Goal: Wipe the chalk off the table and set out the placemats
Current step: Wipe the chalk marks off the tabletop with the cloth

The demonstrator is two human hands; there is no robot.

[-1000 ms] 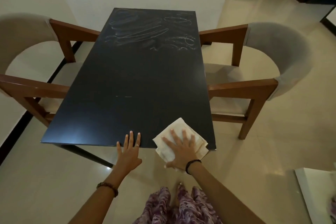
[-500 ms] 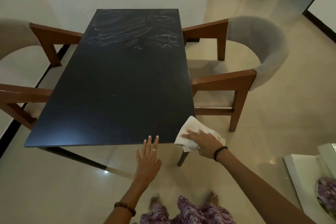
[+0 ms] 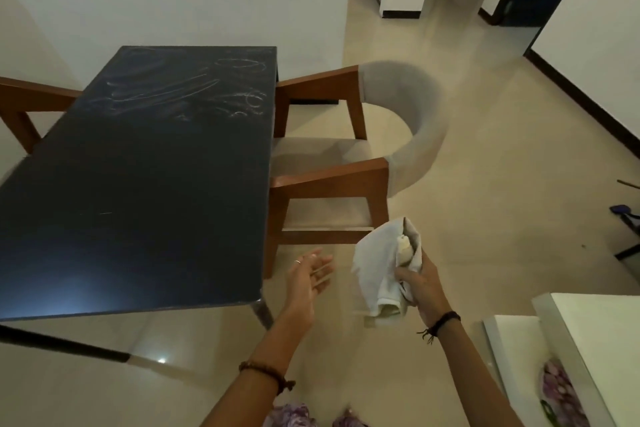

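Cloth point(image 3: 381, 263) lifted off table point(image 3: 138, 184), hands withdrawn

Matt black table point(image 3: 138, 201) w/ chalk smears; soft cloth point(image 3: 377, 263); wood chair point(image 3: 332, 177).

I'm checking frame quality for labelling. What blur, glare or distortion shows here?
Head view: left hand motion-blurred; a glare spot on the floor tiles; soft sheen on the table near edge; wide-angle lens bends the walls; chalk marks stay legible.
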